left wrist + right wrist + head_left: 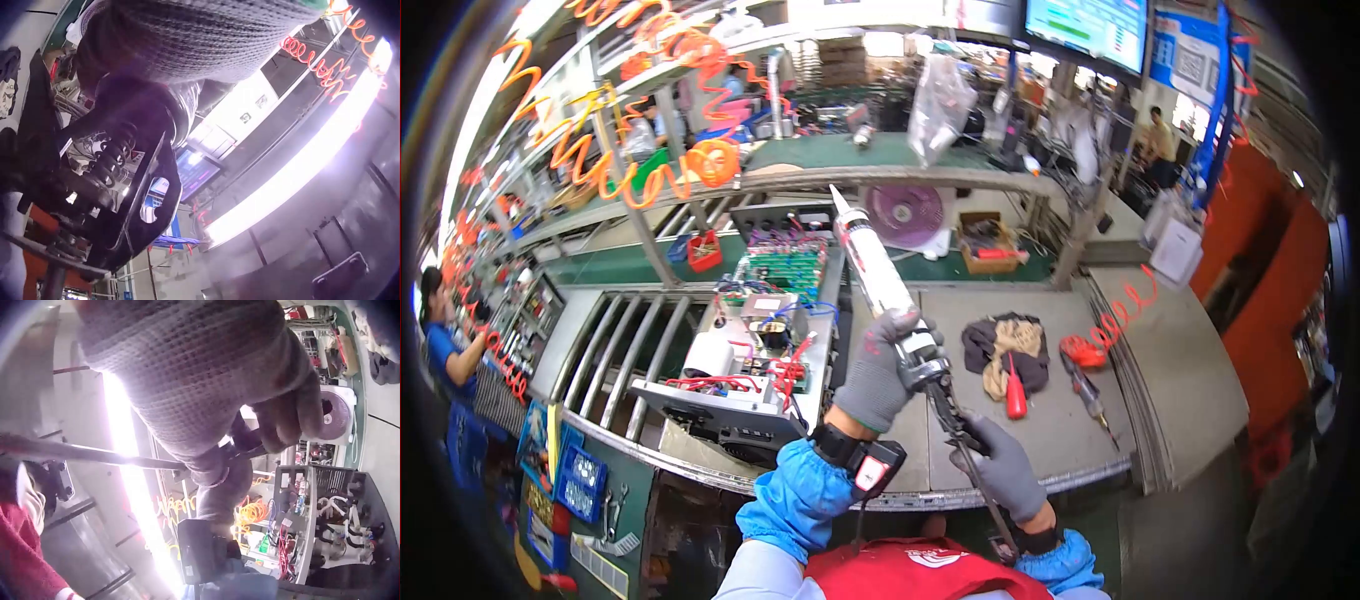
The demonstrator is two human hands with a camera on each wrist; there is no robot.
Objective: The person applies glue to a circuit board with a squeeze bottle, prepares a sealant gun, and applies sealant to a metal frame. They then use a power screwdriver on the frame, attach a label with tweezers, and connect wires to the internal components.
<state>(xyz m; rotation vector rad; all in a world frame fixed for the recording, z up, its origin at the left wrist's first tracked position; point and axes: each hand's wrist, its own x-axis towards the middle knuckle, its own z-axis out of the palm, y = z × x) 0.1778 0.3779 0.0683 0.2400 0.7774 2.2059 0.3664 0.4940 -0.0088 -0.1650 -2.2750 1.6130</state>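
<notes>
A caulking gun (pixel 938 392) with a white cartridge (pixel 874 262) points away from the person, its tapered nozzle (pixel 838 200) up near the shelf edge. My left hand (pixel 880 372), in a grey knit glove, grips the gun around the rear of the cartridge. Farther back, my right hand (pixel 1002 466), gloved alike, holds the gun's black rear part with curled fingers. A long metal rod (pixel 81 452) runs back past this hand toward the red apron. The left wrist view shows the gun's coil spring (pixel 114 154) and black frame up close. Left of the gun lies an opened electronic unit (pixel 765 335).
On the bench's right are a dark and tan rag (pixel 1022 345), a red-handled tool (pixel 1015 390) and a power screwdriver (pixel 1086 385) on a red coiled hose. Metal rollers (pixel 625 350) run left of the unit. Blue parts bins (pixel 583 482) stand at lower left.
</notes>
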